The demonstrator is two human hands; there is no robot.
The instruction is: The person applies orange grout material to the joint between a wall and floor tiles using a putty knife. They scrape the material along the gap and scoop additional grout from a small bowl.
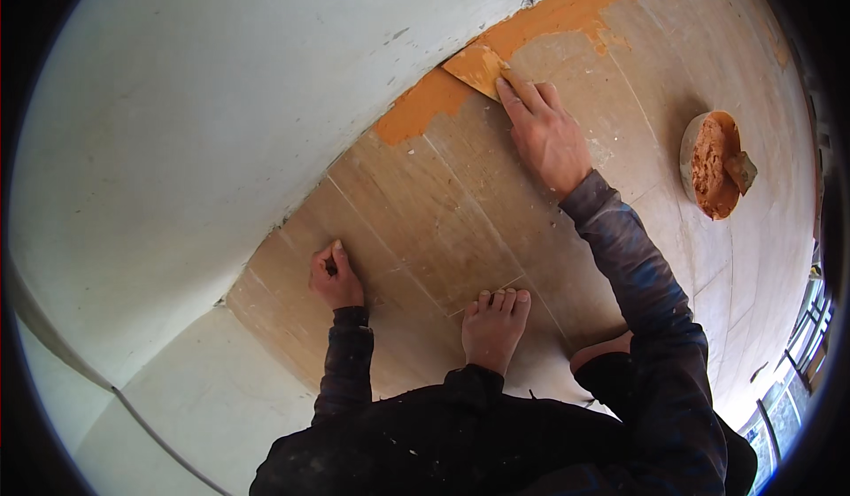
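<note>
My right hand [551,133] grips a flat putty knife [478,69], its wide blade smeared with orange paste. The blade lies against the floor where it meets the white wall. A band of orange paste [421,108] runs along that seam on both sides of the blade. Lower left, my left hand [335,275] is closed near the wall, just over the wood-look floor [460,199]. A dark patch shows inside its curled fingers; whether that is a thing or shadow is unclear. At the right stands a round tub [713,164] of orange-brown paste, with a small paste-stained scraper [742,172] at its rim.
The white wall [204,97] rises along the left and meets another pale wall [195,399] at the corner. A grey cable [155,434] crosses the lower left. My bare foot [496,323] rests on the floor between my arms. Metal-framed items [784,407] stand at the far right.
</note>
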